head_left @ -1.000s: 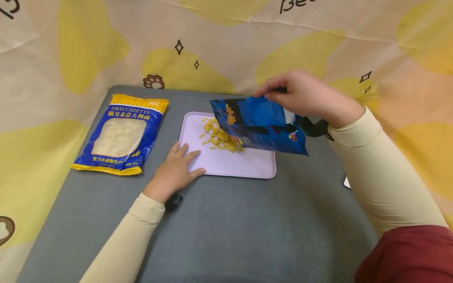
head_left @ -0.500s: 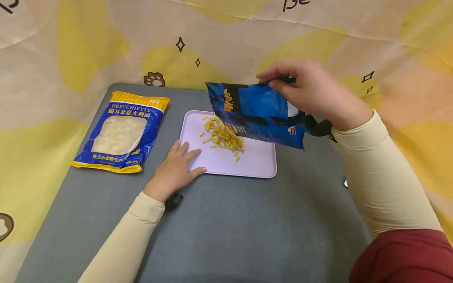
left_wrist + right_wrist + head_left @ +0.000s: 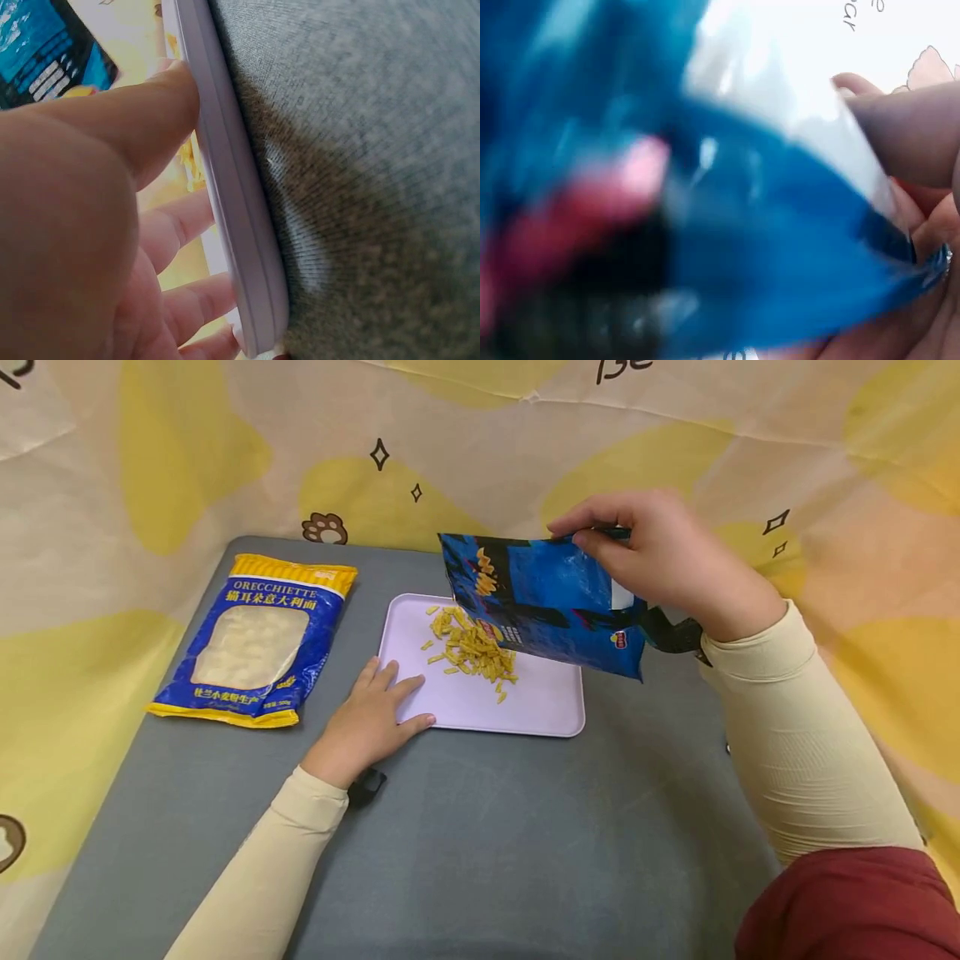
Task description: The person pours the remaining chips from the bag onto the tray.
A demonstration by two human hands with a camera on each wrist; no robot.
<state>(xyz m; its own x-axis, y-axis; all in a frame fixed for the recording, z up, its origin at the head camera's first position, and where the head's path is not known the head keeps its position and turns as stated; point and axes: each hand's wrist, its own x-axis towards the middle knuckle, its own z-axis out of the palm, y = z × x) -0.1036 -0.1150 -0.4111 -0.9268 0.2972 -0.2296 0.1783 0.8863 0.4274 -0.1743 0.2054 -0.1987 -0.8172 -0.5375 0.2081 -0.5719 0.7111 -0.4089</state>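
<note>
A blue snack bag (image 3: 558, 581) hangs tilted over the back right of a pale lilac tray (image 3: 540, 718). My right hand (image 3: 660, 556) pinches its upper edge between thumb and fingers; in the right wrist view the blue film (image 3: 780, 247) fills most of the picture, blurred. Below the bag's lower left side, yellow stick-shaped snack pieces (image 3: 476, 652) lie heaped on the tray, partly hidden by the bag. At the tray's front left corner my left hand (image 3: 367, 718) rests with fingers spread. Its thumb (image 3: 161, 101) touches the rim in the left wrist view.
To the left lies a blue and yellow orecchiette pasta bag (image 3: 251, 643), flat on the grey table (image 3: 480, 843). A patterned cloth (image 3: 465, 435) hangs behind the table's back edge. A small object, mostly hidden, peeks out by the right forearm.
Over the first half second my right hand raised the bag slightly, and a few more pieces came to lie toward the tray's front. Since then hardly anything has moved; the left hand stays put.
</note>
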